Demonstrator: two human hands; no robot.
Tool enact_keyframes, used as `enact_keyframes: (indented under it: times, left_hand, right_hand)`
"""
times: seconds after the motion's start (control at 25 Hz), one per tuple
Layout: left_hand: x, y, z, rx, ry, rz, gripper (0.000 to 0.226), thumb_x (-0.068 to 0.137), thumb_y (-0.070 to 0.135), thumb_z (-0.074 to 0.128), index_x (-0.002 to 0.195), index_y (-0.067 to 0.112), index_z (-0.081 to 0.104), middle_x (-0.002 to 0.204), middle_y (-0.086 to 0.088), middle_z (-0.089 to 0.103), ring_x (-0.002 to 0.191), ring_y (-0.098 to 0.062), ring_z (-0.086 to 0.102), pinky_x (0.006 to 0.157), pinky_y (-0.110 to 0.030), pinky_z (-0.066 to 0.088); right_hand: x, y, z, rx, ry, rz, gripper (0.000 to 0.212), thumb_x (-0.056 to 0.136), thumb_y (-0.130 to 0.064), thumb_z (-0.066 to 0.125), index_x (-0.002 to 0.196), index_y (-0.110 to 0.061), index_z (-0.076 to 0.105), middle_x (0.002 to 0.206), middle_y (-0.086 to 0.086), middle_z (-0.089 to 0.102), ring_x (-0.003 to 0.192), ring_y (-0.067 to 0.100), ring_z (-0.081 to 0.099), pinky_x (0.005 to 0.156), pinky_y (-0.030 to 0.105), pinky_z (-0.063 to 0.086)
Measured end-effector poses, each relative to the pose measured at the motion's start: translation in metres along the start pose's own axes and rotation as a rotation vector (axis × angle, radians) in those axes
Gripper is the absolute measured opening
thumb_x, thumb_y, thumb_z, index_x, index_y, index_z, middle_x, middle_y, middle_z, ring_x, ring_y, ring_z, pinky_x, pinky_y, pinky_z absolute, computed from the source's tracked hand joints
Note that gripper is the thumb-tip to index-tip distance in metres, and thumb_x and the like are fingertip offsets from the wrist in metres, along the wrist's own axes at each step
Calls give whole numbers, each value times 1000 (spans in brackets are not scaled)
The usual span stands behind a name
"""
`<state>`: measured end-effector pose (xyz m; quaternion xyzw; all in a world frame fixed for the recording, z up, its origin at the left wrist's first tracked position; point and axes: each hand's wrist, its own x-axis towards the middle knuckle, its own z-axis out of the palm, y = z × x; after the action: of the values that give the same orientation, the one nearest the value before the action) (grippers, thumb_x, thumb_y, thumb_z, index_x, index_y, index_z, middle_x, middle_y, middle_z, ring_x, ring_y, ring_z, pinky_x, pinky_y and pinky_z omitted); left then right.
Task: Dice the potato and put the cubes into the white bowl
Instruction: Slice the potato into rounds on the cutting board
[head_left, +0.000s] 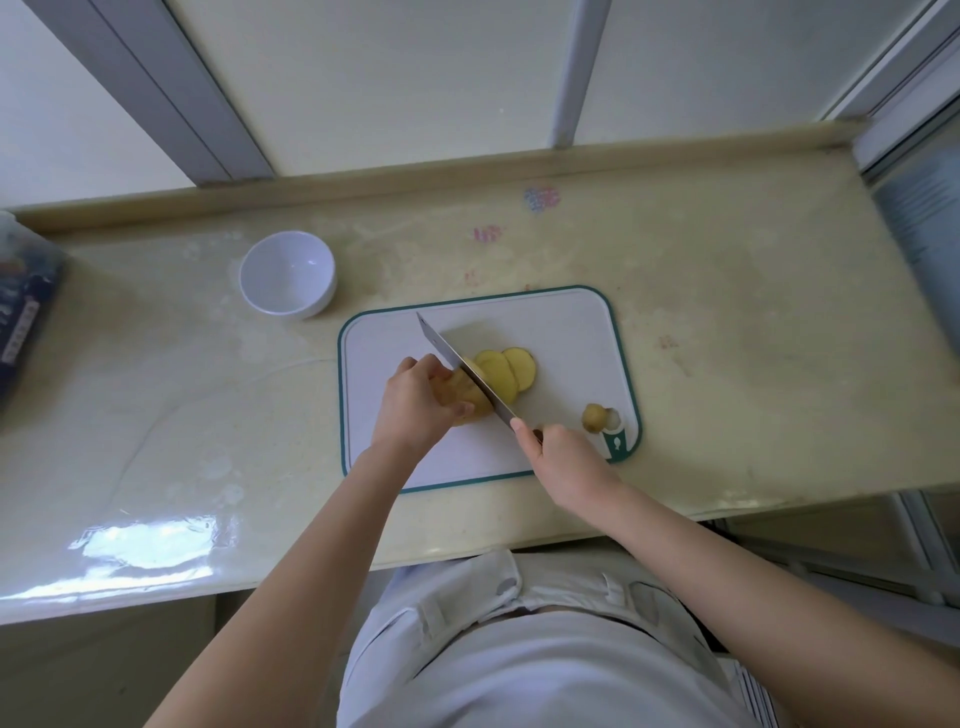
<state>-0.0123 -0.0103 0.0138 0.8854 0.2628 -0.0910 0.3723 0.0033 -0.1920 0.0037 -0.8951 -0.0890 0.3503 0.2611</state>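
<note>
A yellow potato lies on the white cutting board, partly cut. Several round slices lean fanned out to the right of the blade. My left hand grips the uncut part of the potato from the left. My right hand holds the handle of a cleaver, index finger stretched along its spine. The blade stands in the potato, running diagonally from far left to near right. A small potato end piece sits at the board's near right corner. The white bowl stands empty, left of and beyond the board.
The cream counter carries wet patches on the left and faint coloured marks behind the board. A dark blue package lies at the far left edge. A window frame rises behind the counter's raised back ledge.
</note>
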Motion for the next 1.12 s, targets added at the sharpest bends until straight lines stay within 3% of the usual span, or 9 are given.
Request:
enact_keyframes:
  times: [0.44, 0.8, 1.12]
  left_hand:
    - [-9, 0, 1, -14, 28, 23, 42, 75, 22, 78, 111, 13, 58, 107, -1, 49, 90, -16, 47, 74, -23, 37]
    - [-14, 0, 5, -60, 69, 21, 42, 74, 21, 78, 110, 12, 60, 102, 2, 48, 91, -17, 50, 76, -22, 37]
    - [-11, 1, 6, -33, 89, 19, 43, 75, 23, 77, 112, 13, 61, 101, 2, 49, 89, -13, 46, 77, -21, 37]
  right_hand:
    - [-1, -6, -21, 42, -29, 2, 64, 100, -53, 26, 71, -3, 54, 64, 11, 52, 65, 27, 52, 66, 37, 42]
    - [-23, -28, -38, 42, 73, -61, 58, 101, -49, 26, 59, -12, 42, 55, 2, 42, 56, 17, 41, 63, 31, 31]
    - [-33, -34, -39, 29, 46, -67, 59, 99, -51, 25, 62, -11, 45, 58, 4, 44, 60, 21, 43, 64, 30, 33]
